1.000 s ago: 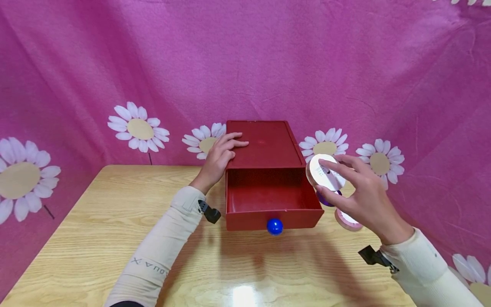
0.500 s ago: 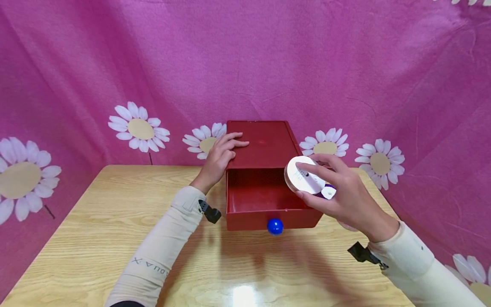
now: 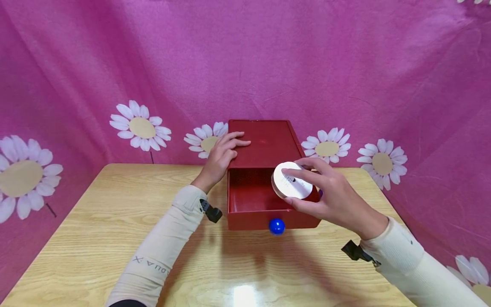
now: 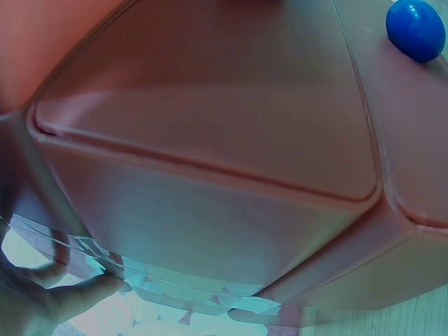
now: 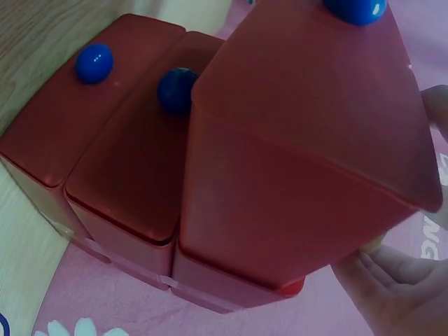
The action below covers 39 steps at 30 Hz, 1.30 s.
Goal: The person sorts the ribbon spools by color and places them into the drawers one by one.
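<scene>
The step in hand looks like setting a white-faced disc (image 3: 285,185) into the pulled-out top drawer (image 3: 249,220) of a red chest (image 3: 264,147). The right hand (image 3: 336,198) pinches the disc between thumb and fingers, tilted, with its pale face partly under a fingertip; seen from the head, it lies across the right half of the drawer's opening, beyond the near wall and the blue knob (image 3: 277,226). Whether it touches the drawer cannot be told. The left hand (image 3: 218,164) rests at the left edge of the chest's top, fingers apart and gripping nothing, probably steadying it. The next move seems to call for lowering the disc clear of the right wall, then loosening the pinch once it lies on the drawer floor. Just right of the drawer, a scrap of something purple (image 3: 321,194) shows past the right hand, too hidden to name. The right wrist view adds what the head view hides: a middle drawer (image 5: 133,168) and a bottom drawer (image 5: 77,133), both pushed in beneath the top one; there the disc is almost wholly out of sight. The left wrist view shows the chest's left side with fingers beside it, but no disc.
</scene>
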Motion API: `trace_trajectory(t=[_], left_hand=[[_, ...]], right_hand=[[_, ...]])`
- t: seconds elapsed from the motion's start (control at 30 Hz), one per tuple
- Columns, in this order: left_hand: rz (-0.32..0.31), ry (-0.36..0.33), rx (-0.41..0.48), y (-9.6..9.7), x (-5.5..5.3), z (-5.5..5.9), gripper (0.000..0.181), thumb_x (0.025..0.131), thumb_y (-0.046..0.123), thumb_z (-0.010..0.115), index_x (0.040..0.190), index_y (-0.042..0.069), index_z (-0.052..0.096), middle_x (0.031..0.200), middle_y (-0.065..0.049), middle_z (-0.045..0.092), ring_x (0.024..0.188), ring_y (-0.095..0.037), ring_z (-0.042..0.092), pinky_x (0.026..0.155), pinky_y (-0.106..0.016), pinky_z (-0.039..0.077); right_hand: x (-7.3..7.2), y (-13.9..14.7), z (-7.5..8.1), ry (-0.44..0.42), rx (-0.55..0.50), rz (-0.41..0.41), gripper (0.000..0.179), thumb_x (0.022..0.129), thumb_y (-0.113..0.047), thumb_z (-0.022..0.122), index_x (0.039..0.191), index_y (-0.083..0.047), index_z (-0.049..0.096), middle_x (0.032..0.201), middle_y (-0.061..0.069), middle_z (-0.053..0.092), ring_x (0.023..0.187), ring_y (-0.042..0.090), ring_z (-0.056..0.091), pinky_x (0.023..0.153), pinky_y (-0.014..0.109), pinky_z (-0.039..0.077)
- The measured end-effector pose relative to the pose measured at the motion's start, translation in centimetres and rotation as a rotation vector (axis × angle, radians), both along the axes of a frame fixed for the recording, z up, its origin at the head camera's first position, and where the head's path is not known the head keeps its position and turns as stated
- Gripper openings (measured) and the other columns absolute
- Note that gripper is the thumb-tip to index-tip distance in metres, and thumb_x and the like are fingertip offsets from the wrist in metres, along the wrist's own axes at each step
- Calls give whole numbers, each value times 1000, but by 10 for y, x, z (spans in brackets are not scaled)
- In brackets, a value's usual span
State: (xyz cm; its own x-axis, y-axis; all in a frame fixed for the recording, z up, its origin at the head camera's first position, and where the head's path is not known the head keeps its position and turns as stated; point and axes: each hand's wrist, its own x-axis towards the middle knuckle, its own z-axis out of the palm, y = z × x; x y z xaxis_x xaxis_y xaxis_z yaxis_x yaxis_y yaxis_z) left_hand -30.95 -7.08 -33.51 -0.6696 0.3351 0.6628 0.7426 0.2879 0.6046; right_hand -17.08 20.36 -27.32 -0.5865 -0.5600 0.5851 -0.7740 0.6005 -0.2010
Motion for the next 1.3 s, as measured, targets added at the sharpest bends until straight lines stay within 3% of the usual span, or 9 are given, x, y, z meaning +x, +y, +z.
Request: trace_trajectory(t=[0.23,0.67,0.97,1.3], left_hand=[[-4,9,7,0,-2,-1,49,84,8,35,118,11,70,138,-7,51,134,-17,36,110,-44,21],[-5,9,8,1,-2,-1,48,84,9,35,118,11,70,139,-7,51,133,-17,36,110,-44,22],[3,-5,3,0,-1,-1,49,84,10,35,118,10,69,139,-7,50,134,-16,35,110,-44,22],[2,-14,4,0,0,0,49,84,10,35,118,11,69,140,-7,50,135,-16,34,110,-44,22]], right_hand=[[-2,-3,-2,13,25,18,55,74,-34,81,125,-18,66,121,5,56,100,13,55,77,21,44],[-5,-5,-5,-25,32,70,55,73,-31,82,124,-17,67,117,4,60,101,16,58,81,30,48],[-15,-4,1,-227,107,74,52,78,-34,80,126,-21,66,121,1,60,105,14,58,80,32,52],[-24,-7,6,-331,231,111,50,77,-32,81,124,-25,67,134,6,57,120,24,55,89,38,51]])
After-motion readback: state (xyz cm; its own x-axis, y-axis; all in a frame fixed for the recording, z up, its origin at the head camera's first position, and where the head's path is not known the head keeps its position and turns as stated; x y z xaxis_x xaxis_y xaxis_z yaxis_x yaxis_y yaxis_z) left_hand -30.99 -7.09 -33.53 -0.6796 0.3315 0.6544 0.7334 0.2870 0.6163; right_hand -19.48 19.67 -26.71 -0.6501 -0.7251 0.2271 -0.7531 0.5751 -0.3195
